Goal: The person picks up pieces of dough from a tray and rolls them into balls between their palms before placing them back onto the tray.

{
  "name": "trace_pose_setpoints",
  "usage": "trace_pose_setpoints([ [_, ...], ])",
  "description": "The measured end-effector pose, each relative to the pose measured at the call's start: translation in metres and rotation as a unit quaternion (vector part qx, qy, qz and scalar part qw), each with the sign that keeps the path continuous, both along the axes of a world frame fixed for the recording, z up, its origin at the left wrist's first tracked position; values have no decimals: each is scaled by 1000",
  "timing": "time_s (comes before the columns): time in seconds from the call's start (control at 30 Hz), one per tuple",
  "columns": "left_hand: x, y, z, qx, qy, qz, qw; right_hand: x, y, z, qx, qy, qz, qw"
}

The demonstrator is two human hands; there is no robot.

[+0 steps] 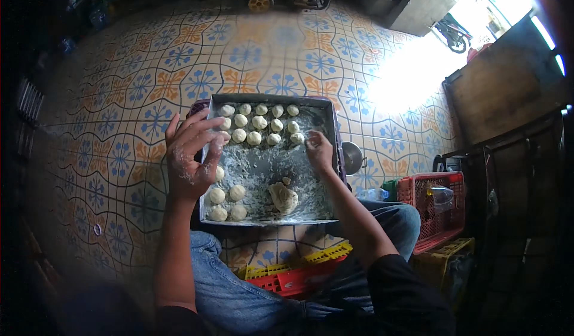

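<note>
At floured tray [257, 162], spreads L hand [194, 153] wide over side wall, apparently empty; curls R hand [320, 149] by row-end dough ball [298, 138], can't tell if gripping; has balls [259, 122] spaced prob. vs. sticking, w/ dough lump [283, 198] nearer body, prob. for reach

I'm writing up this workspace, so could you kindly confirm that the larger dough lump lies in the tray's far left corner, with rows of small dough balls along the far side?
Not quite: in the head view, the larger dough lump lies toward the tray's near side, right of its middle. Rows of small dough balls do line the far side.
</note>
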State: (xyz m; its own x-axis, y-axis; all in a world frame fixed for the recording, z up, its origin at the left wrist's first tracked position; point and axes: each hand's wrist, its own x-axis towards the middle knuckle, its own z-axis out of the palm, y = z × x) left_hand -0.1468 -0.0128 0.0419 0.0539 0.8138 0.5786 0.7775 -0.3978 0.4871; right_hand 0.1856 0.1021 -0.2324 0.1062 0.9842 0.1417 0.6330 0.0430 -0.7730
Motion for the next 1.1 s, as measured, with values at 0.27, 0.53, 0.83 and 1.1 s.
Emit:
trace_pose_setpoints([
  [0.27,-7,-1,-3,-1,36,-11,999,-61,-10,-13,-26,-86,-51,995],
  [0.53,-8,-4,-2,-7,34,-15,999,-55,-17,-25,64,-123,-20,990],
  [0.83,-42,-24,-21,-32,25,8,999,-36,-24,-4,84,-176,6,981],
  [1.1,-78,-81,-61,-162,88,80,980,-135,-68,25,7,-33,236,971],
])
